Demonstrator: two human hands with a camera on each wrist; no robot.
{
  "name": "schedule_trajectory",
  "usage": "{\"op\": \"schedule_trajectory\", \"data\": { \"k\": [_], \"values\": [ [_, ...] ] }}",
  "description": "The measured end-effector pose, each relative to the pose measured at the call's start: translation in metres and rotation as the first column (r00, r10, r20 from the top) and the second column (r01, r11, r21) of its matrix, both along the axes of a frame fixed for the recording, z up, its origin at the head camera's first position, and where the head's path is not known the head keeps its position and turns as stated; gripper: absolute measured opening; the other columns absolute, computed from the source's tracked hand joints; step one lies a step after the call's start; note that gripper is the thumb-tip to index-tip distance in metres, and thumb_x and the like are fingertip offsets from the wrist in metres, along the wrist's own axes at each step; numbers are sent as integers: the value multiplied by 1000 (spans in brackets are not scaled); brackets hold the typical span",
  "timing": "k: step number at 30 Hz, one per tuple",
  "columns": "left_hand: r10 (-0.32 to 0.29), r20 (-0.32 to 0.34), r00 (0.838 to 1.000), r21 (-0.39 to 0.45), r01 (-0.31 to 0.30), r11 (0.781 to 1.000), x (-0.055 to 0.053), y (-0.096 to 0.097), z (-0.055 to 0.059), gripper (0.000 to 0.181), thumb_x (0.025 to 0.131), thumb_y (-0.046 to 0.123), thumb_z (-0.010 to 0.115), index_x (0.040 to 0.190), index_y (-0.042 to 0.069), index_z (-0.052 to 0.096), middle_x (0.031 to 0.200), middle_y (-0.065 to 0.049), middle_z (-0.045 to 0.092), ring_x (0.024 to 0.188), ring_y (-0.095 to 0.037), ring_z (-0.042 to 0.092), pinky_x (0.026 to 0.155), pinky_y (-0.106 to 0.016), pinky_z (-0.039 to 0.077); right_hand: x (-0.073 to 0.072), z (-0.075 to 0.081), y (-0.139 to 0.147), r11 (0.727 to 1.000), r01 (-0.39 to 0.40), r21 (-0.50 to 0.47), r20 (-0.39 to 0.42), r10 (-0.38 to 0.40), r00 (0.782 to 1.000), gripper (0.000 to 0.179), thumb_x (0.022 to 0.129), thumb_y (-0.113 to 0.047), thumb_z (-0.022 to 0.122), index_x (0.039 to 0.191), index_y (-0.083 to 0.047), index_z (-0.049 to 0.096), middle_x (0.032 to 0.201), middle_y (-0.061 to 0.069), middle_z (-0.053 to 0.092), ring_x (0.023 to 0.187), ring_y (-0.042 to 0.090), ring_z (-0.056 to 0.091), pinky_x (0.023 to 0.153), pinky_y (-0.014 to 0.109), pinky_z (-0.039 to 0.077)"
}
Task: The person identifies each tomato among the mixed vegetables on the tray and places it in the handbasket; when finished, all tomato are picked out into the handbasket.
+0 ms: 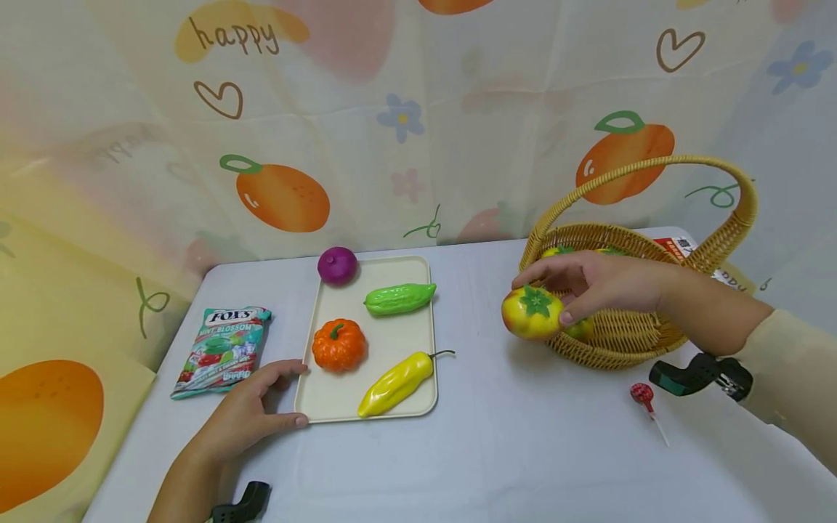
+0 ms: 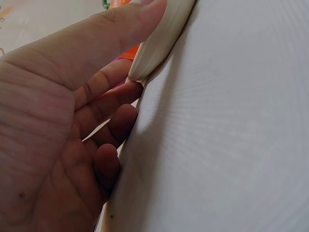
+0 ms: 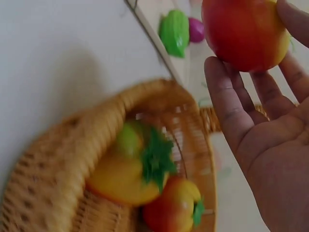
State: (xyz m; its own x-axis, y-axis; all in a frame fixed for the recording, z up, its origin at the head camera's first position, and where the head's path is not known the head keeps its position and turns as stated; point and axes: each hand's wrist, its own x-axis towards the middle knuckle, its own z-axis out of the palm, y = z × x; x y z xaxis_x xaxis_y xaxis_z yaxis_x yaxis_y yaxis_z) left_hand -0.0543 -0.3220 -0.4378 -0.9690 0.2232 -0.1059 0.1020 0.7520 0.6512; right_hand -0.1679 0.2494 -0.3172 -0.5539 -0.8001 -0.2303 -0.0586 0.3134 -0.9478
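My right hand [image 1: 598, 280] holds a yellow-and-red toy fruit [image 1: 528, 314] with a green leafy cap between thumb and fingers, in front of the wicker basket's [image 1: 608, 356] left side. Similar fruits [image 3: 171, 205] lie inside the basket. At the lower left of the cream tray [image 1: 366, 270], my left hand [image 1: 245, 414] grips the edge, its thumb over the rim [image 2: 166, 36] in the left wrist view. On the tray are an orange pumpkin [image 1: 339, 346], a green bitter melon [image 1: 399, 299] and a yellow pepper [image 1: 396, 383]; a purple onion [image 1: 337, 266] sits at its far left corner.
A Fox's candy bag [image 1: 222, 350] lies left of the tray, beside my left hand. A red lollipop [image 1: 643, 395] is on the table in front of the basket, below my right wrist. The basket's tall handle [image 1: 654, 165] arches up, and a patterned cloth hangs behind.
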Motion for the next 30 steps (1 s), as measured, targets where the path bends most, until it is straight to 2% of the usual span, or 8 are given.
{"op": "schedule_trajectory", "data": {
  "k": [6, 10, 17, 21, 26, 30],
  "values": [
    [5, 9, 1000, 8, -5, 1000, 1, -2, -2, 75, 75, 38, 99, 140, 24, 64, 131, 1, 65, 117, -23, 54, 100, -22, 48, -12, 1, 24, 1000, 7, 0, -2, -7, 1000, 59, 98, 0, 70, 153, -10, 53, 139, 24, 60, 123, 41, 59, 94, 47, 60],
    [0, -2, 1000, 8, 0, 1000, 0, -3, -2, 75, 76, 37, 99, 141, 24, 64, 130, 2, 65, 116, -23, 54, 99, -23, 48, -18, 3, 38, 999, 36, 34, -21, -36, 999, 57, 100, 1, 68, 153, -9, 51, 143, 19, 59, 126, 37, 60, 96, 44, 59],
    [-1, -3, 1000, 23, 1, 1000, 0, 0, 0, 75, 76, 35, 99, 141, 23, 64, 132, 1, 65, 117, -23, 54, 100, -24, 49, -27, 5, 61, 982, 116, 151, -47, -110, 993, 55, 100, -7, 69, 152, -9, 51, 152, 10, 51, 139, 33, 47, 102, 38, 55],
    [0, 1, 1000, 25, 0, 1000, 1, 1, 2, 74, 77, 35, 98, 142, 22, 64, 132, -1, 64, 118, -24, 55, 100, -26, 49, -30, 3, 70, 974, 141, 178, -61, -132, 989, 58, 100, -10, 70, 155, -10, 49, 153, 8, 49, 139, 30, 49, 102, 37, 55],
    [0, -2, 1000, 33, 0, 999, 1, 1, 2, 75, 76, 35, 99, 141, 22, 64, 131, 1, 65, 116, -22, 54, 100, -26, 49, -35, 2, 79, 969, 149, 199, -67, -138, 988, 64, 98, -13, 71, 157, -9, 47, 154, 7, 49, 138, 35, 48, 101, 39, 56],
    [-13, -16, 1000, 42, 14, 999, 0, 0, 1, 75, 76, 35, 99, 141, 21, 64, 130, 1, 65, 116, -22, 54, 100, -26, 48, -36, 1, 85, 963, 139, 232, -54, -130, 990, 66, 96, -14, 73, 157, -8, 47, 157, 11, 44, 142, 42, 40, 102, 38, 53]
  ]
}}
